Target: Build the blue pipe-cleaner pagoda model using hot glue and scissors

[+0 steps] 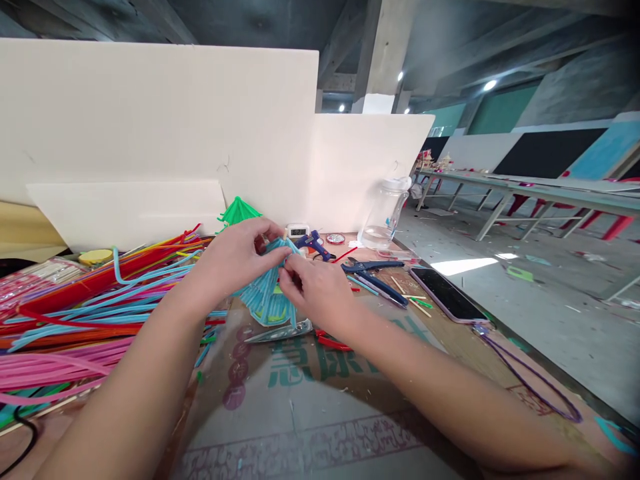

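Over the middle of the table I hold a light-blue pipe-cleaner piece [265, 293], flared like a small umbrella. My left hand [245, 250] closes on its upper left side with thumb and fingers. At the top right, the fingers of my right hand [320, 287] are pinched on the same piece, close to my left thumb. The exact spot between the fingertips is hidden. Just below lies a pair of scissors [280, 332], its red handles partly behind my right wrist. A finished-looking green umbrella shape [240, 212] stands behind my left hand.
Bundles of coloured pipe cleaners [150, 287] cover the left side. Behind my hands are a digital timer [299, 231] and a blue glue gun [320, 247]. To the right lie dark-handled pliers [380, 277], a phone [447, 295] and a clear bottle [385, 217]. White boards [200, 120] stand behind.
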Available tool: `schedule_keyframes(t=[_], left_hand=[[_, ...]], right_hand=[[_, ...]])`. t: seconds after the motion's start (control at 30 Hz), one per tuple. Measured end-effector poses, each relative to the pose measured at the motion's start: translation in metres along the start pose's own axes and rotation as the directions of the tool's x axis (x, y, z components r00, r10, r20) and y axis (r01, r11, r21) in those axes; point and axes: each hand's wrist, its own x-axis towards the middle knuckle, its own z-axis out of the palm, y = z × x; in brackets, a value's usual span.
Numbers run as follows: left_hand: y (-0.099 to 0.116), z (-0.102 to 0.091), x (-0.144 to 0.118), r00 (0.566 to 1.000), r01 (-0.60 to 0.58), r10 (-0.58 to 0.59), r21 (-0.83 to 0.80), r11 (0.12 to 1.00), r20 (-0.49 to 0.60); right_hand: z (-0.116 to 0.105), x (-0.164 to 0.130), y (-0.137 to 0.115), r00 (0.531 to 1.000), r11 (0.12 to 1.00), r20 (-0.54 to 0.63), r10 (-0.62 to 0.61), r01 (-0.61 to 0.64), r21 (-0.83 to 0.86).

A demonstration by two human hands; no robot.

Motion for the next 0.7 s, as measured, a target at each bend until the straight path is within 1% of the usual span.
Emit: schedule_keyframes(t=[0.1, 0.27, 0.4, 0.47, 0.5, 0.53, 0.57, 0.6, 0.63, 0.7], left_hand=[[-0.001, -0.001, 0.000, 1.000, 0.022, -0.022, 0.000, 1.000, 0.002], [-0.010, -0.004, 0.002, 0.999, 0.034, -0.034, 0.005, 0.999, 0.005], [-0.019, -0.007, 0.002, 0.999, 0.042, -0.042, -0.018, 0.999, 0.001], [-0.021, -0.008, 0.002, 0.999, 0.048, -0.048, -0.025, 0.999, 0.004], [-0.021, -0.008, 0.002, 0.999, 0.051, -0.051, -0.023, 0.998, 0.005], [-0.021, -0.008, 0.002, 0.999, 0.054, -0.054, -0.018, 0.998, 0.004], [-0.020, -0.008, 0.002, 0.998, 0.057, -0.057, -0.015, 0.998, 0.005], [-0.020, -0.008, 0.002, 0.998, 0.060, -0.060, -0.013, 0.998, 0.007], [-0.019, -0.008, 0.002, 0.998, 0.063, -0.063, -0.012, 0.998, 0.008], [-0.017, -0.008, 0.002, 0.998, 0.065, -0.065, -0.010, 0.998, 0.011]], right_hand=[[-0.003, 0.001, -0.002, 0.997, 0.997, 0.061, 0.038, -0.041, 0.060], [-0.007, -0.002, -0.005, 0.989, 0.956, 0.129, 0.077, -0.110, 0.272], [-0.003, -0.006, -0.004, 0.963, 0.881, 0.260, 0.077, -0.188, 0.435], [0.002, -0.008, -0.004, 0.935, 0.805, 0.348, 0.071, -0.260, 0.533], [0.005, -0.008, -0.005, 0.915, 0.744, 0.398, 0.071, -0.314, 0.590], [0.008, -0.009, -0.006, 0.890, 0.661, 0.450, 0.071, -0.379, 0.647], [0.010, -0.009, -0.008, 0.863, 0.556, 0.500, 0.073, -0.452, 0.698], [0.013, -0.010, -0.010, 0.835, 0.426, 0.544, 0.082, -0.523, 0.738], [0.016, -0.011, -0.013, 0.807, 0.279, 0.583, 0.092, -0.583, 0.763], [0.019, -0.014, -0.020, 0.756, -0.011, 0.646, 0.109, -0.648, 0.761]])
